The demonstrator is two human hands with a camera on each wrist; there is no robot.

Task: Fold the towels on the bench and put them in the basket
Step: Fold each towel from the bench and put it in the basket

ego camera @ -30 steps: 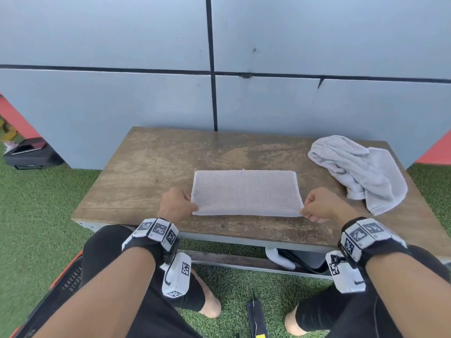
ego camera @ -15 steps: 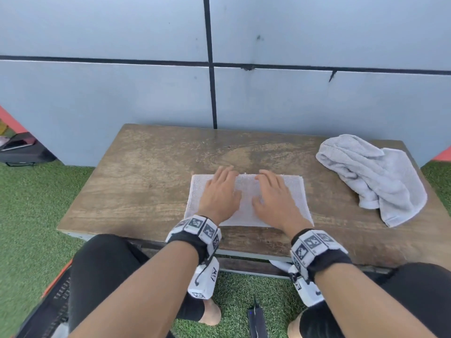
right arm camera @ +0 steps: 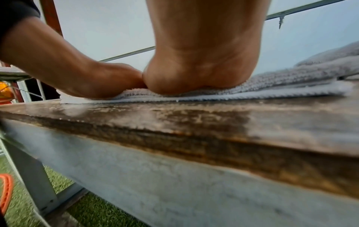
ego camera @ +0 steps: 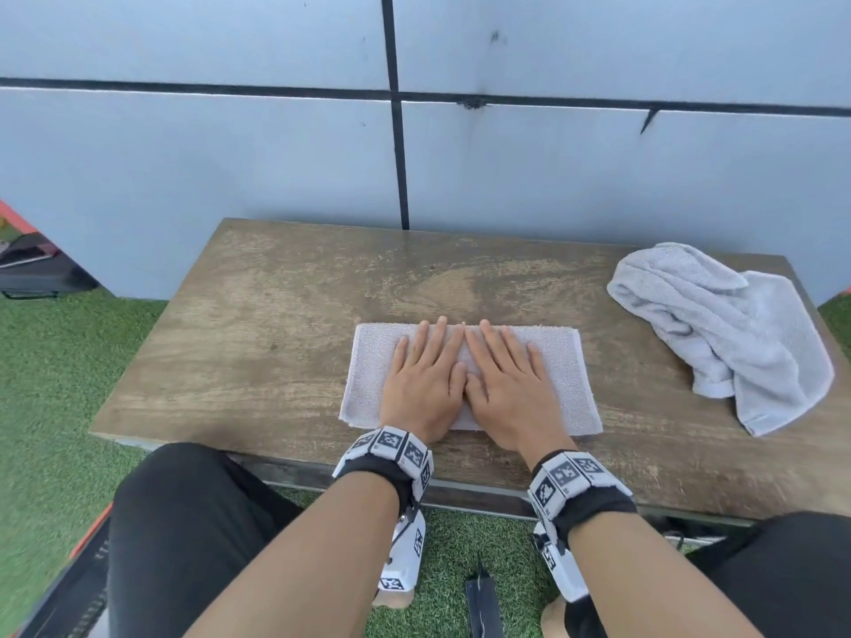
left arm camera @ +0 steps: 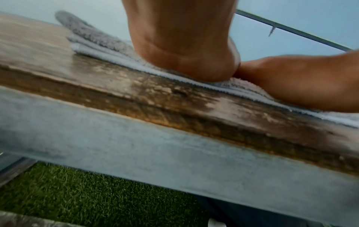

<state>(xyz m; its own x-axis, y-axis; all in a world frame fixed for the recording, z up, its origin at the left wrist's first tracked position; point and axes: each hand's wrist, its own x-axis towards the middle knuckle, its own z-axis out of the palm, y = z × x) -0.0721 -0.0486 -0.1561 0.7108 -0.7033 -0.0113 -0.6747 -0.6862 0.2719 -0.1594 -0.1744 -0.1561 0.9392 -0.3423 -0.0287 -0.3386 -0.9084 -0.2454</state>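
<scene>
A pale grey folded towel (ego camera: 564, 375) lies flat near the front edge of the wooden bench (ego camera: 276, 338). My left hand (ego camera: 426, 370) and right hand (ego camera: 506, 375) press on its middle side by side, palms down, fingers straight, thumbs touching. The wrist views show the heel of the left hand (left arm camera: 184, 46) and of the right hand (right arm camera: 204, 53) flattening the towel's layered edge (right arm camera: 291, 87). A second grey towel (ego camera: 727, 333) lies crumpled at the bench's right end. An orange-rimmed black basket (ego camera: 87, 559) stands on the grass by my left leg.
A grey panelled wall (ego camera: 552, 177) rises right behind the bench. A black bag (ego camera: 37, 269) sits on the artificial grass at far left. A dark narrow object (ego camera: 481, 605) lies on the grass between my feet. My knees are under the bench's front edge.
A second ago both hands pinched the towel's near corners. They let go, came together on its middle, and now lie flatter and closer, fingertips at the far edge.
</scene>
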